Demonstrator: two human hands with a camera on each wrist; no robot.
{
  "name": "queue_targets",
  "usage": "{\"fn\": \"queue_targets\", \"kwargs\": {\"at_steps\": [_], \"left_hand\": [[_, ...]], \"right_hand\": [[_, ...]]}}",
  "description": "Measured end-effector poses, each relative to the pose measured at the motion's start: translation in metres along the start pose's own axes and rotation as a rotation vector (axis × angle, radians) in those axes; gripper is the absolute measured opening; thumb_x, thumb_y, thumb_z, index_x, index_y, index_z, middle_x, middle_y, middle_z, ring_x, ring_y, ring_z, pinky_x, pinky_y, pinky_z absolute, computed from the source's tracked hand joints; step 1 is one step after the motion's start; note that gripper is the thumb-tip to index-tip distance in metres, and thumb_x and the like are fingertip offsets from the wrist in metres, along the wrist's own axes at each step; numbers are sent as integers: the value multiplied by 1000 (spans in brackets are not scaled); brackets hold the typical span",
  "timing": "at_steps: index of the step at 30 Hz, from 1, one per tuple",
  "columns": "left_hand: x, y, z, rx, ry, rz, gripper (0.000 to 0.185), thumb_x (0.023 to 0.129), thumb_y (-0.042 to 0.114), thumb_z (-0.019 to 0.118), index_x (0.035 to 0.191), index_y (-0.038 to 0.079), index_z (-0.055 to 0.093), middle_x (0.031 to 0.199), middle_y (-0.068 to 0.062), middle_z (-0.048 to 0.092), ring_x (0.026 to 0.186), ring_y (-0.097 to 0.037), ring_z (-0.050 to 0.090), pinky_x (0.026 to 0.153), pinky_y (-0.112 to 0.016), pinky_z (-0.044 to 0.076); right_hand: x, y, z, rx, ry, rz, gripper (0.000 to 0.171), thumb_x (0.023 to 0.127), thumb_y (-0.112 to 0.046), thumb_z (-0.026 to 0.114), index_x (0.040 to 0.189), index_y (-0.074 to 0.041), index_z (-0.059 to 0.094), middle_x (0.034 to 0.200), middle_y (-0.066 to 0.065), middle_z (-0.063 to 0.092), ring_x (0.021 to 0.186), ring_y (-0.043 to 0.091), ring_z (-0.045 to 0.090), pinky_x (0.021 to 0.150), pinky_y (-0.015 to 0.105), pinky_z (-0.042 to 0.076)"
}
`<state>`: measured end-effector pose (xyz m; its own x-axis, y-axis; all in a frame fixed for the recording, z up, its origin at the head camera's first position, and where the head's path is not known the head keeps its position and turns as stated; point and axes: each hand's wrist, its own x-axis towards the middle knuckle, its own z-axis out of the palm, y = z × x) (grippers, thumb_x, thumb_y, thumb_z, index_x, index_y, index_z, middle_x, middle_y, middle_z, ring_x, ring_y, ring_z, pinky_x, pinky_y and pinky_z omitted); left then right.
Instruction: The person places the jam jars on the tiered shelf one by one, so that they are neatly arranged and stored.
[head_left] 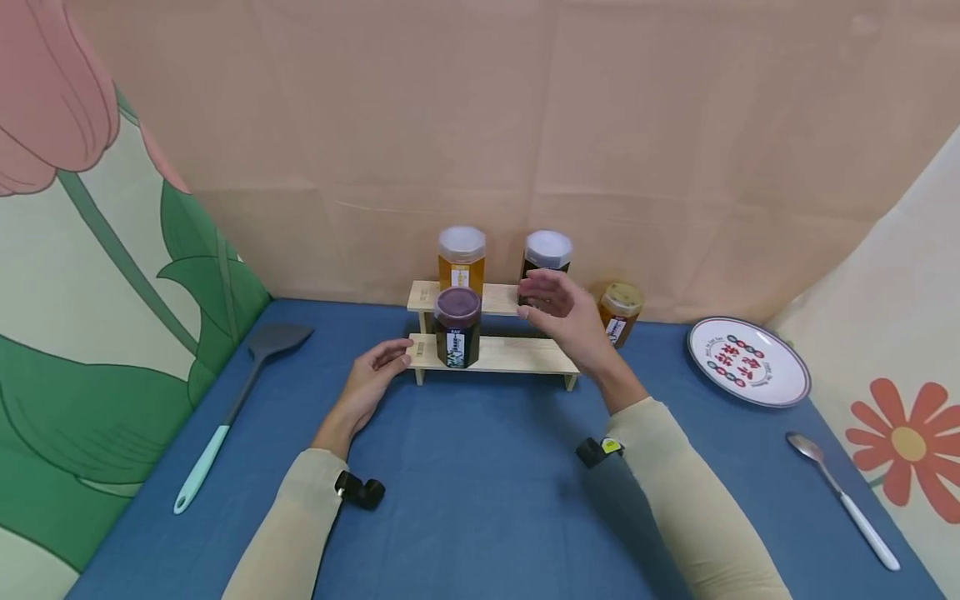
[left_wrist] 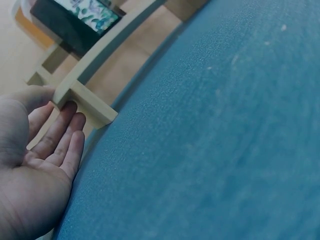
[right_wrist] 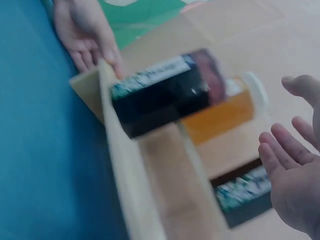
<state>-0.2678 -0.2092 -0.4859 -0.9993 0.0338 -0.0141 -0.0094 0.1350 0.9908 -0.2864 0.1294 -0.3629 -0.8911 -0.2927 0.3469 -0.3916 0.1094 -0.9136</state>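
Note:
A two-tier wooden stand (head_left: 517,354) bears three jars. A dark jar with a purple lid (head_left: 457,327) is on the lower step, at the left. On the upper step are a golden honey jar with a white lid (head_left: 462,260) and, to its right, a dark jar with a white lid (head_left: 548,248). My left hand (head_left: 367,385) pinches the left end of the lower step, thumb on top and fingers beneath. My right hand (head_left: 576,327) is beside the upper dark jar, partly hiding it, with fingers loosely extended and holding nothing.
An amber jar with a yellowish lid (head_left: 621,312) is on the blue cloth right of the stand. Farther right are a white plate with red print (head_left: 750,362) and a white-handled spoon (head_left: 843,500). A grey spatula with a mint handle (head_left: 238,417) lies at the left.

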Motion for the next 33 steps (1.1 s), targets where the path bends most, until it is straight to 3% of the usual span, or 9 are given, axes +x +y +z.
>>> {"fn": "queue_targets", "kwargs": {"at_steps": [6,10,14,19,22,28,33], "left_hand": [[-1,-1,0,-2,0,-13,40,104,26,64,142,14,59,144,-10,56,130,-22,53,115,-42,44],[-1,-1,0,0,2,-16,39,104,25,63,142,14,59,145,-9,56,130,-21,53,114,-40,45],[-1,0,0,8,5,-11,39,104,25,63,141,15,59,146,-8,56,132,-21,53,112,-36,46],[-1,0,0,13,14,-12,38,104,25,64,141,15,60,145,-8,57,131,-21,53,113,-37,45],[-2,0,1,11,11,-9,39,104,25,64,142,14,60,145,-9,57,132,-23,52,114,-41,44],[-2,0,2,3,2,-7,40,104,27,65,142,15,60,145,-9,57,131,-22,53,115,-41,43],[-2,-1,0,0,9,0,40,104,27,65,141,15,60,145,-9,57,132,-22,52,115,-42,43]], "right_hand": [[3,-10,-42,31,56,-34,54,96,-9,73,146,-7,51,141,17,59,130,26,58,109,22,49],[5,-9,-69,72,108,-50,51,97,-8,71,144,-7,52,136,13,61,125,22,59,104,17,49],[4,-9,-91,64,179,-8,51,97,-16,74,143,-13,54,133,6,63,123,17,59,101,15,49],[6,0,-111,7,238,82,58,95,-23,77,146,-13,52,139,8,60,125,17,57,99,13,49],[7,10,-122,-34,249,146,61,96,-27,76,149,-12,49,145,11,55,128,16,54,106,19,47],[6,33,-145,-70,264,259,64,97,-30,73,152,-12,46,150,11,51,129,12,50,125,47,33],[7,51,-154,-75,262,309,67,97,-27,74,155,-10,43,153,12,49,127,10,51,126,48,32]]}}
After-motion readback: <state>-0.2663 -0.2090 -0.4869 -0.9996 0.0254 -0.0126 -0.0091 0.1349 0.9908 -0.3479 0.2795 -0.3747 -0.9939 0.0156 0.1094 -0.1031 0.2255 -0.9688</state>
